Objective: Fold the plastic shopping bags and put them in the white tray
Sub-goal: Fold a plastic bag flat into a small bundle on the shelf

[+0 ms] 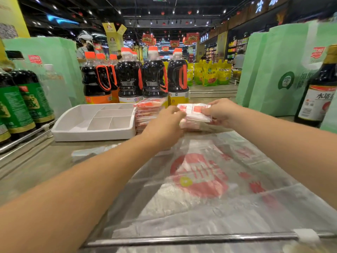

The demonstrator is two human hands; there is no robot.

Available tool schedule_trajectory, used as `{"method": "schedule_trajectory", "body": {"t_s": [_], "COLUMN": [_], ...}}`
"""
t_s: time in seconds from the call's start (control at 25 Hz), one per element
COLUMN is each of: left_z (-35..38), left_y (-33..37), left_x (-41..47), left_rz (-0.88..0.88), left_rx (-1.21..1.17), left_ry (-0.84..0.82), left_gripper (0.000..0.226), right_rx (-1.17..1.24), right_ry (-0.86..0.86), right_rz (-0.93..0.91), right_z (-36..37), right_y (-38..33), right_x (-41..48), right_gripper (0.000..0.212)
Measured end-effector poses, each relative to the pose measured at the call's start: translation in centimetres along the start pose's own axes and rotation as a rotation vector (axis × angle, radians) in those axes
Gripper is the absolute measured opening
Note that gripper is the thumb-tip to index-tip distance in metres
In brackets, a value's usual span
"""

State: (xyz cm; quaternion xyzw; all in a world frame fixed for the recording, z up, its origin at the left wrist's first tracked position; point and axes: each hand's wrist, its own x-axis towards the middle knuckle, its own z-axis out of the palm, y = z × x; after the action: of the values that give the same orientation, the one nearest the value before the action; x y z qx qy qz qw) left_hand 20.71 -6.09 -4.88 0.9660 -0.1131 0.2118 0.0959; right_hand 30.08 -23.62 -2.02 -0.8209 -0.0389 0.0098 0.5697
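Just right of the white tray (94,133), your left hand (167,117) and right hand (220,112) pinch one folded bag (196,111) at opposite ends, probably so its creases cannot spring open. A stack of folded bags (147,112) sits against the tray's wall, and an unfolded bag (200,179) lies flat on the surface (45,161), likely next for folding.

The supermarket lay under a black ceiling (164,4) dotted with small white spotlights (197,11). Red paper banners (192,37) hung over the aisle. Dark plastic sauce bottles with orange caps (155,77) stood on the beige shelf top (45,165), flanked by pale green bags (264,70).
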Motion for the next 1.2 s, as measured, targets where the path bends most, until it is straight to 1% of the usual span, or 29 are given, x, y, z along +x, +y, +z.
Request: {"method": "schedule_trajectory", "body": {"t_s": [0.04,0.08,0.16,0.24,0.36,0.4,0.48,0.56,0.6,0.68,0.8,0.92,1.04,1.12,1.2], "left_z": [0.6,0.9,1.6,2.3,2.8,2.7,2.6,2.5,2.4,2.4,2.7,2.6,1.6,-0.1,-3.2], "left_y": [-0.4,-0.7,-1.3,-1.7,-1.8,-1.8,-1.6,-1.4,-1.3,-1.2,-1.1,-0.9,-0.4,0.5,1.6], "left_x": [0.1,0.2,0.4,0.3,0.1,0.0,0.1,0.8,1.1,1.7,1.7,1.3,1.5,1.1,-0.4], "left_rz": [0.053,0.068,0.036,0.017,0.007,0.003,-0.005,-0.015,-0.021,-0.029,-0.009,-0.010,0.008,-0.023,-0.031], "left_rx": [0.082,0.136,0.182,0.198,0.184,0.183,0.190,0.207,0.212,0.209,0.265,0.284,0.300,0.221,0.111], "left_ry": [-0.041,-0.069,-0.113,-0.186,-0.251,-0.261,-0.284,-0.303,-0.298,-0.281,-0.278,-0.283,-0.260,-0.257,-0.271], "left_gripper": [0.047,0.043,0.037,0.037,0.043,0.044,0.044,0.040,0.038,0.035,0.039,0.038,0.037,0.041,0.046], "right_rx": [-0.044,-0.106,-0.270,-0.411,-0.526,-0.577,-0.760,-0.925,-0.972,-1.026,-1.049,-1.036,-1.051,-1.053,-1.042], "right_ry": [0.002,0.009,0.030,0.099,0.205,0.212,0.144,0.029,-0.033,-0.125,-0.199,-0.189,-0.171,-0.167,-0.182], "right_rz": [-0.009,-0.020,-0.043,-0.077,-0.161,-0.223,-0.404,-0.523,-0.526,-0.507,-0.517,-0.551,-0.560,-0.543,-0.532], "right_z": [0.6,1.0,1.9,3.0,3.9,3.9,3.5,2.9,2.7,2.5,2.4,2.4,2.0,1.4,0.1], "right_y": [0.3,0.4,0.9,1.7,2.5,2.9,3.7,4.2,4.3,4.4,4.6,4.4,3.6,2.1,0.3], "right_x": [0.9,1.4,2.3,2.7,2.3,2.0,1.6,1.2,1.0,0.8,1.0,0.9,0.1,-1.3,-3.7], "right_gripper": [0.048,0.052,0.059,0.062,0.051,0.045,0.036,0.041,0.047,0.052,0.050,0.049,0.054,0.053,0.047]}}
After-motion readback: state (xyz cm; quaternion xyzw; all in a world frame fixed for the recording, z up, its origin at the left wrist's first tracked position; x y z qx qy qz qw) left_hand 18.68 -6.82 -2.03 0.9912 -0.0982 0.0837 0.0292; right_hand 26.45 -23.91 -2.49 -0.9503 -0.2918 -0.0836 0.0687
